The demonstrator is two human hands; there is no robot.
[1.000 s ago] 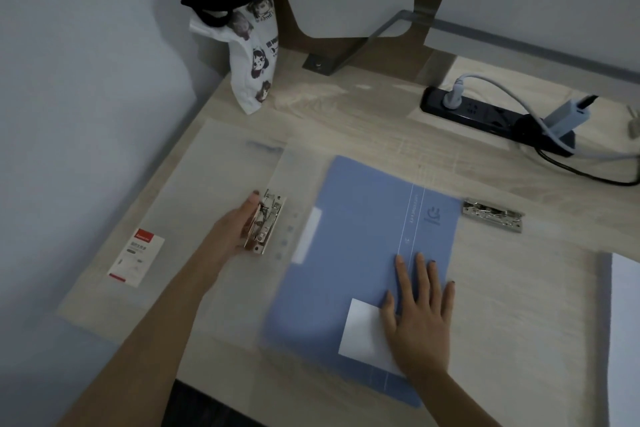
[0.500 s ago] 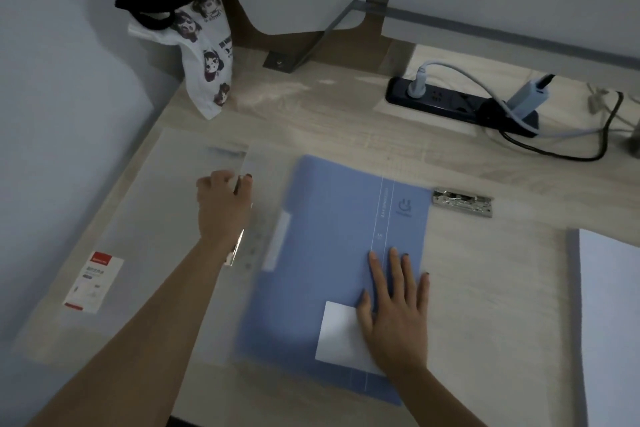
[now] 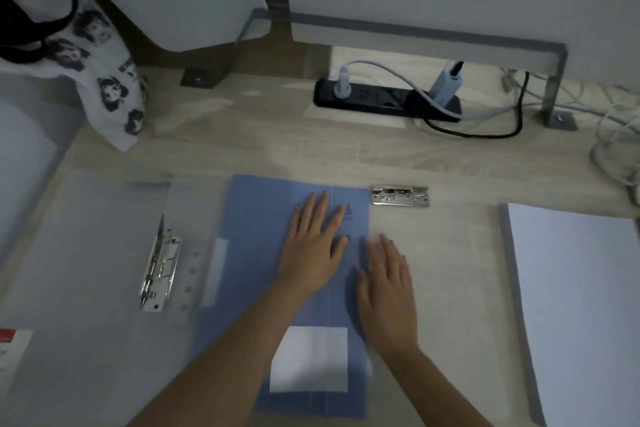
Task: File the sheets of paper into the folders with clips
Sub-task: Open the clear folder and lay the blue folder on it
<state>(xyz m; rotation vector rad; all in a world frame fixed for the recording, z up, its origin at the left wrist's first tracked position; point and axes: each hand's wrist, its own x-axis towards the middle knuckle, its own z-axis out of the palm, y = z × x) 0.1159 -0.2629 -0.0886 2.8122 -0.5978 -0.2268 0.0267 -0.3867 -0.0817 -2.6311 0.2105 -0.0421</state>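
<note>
The left hand lies flat with straight, spread fingers on the closed blue folder, and the right hand lies just beside it, also flat and holding nothing, over the folder's right edge. A white label sits on the folder's near part between the two forearms. To the left lies an open translucent folder with its metal clip raised, a second clip lies just past the blue folder's far right corner, and the stack of paper rests well to the right on the desk.
</note>
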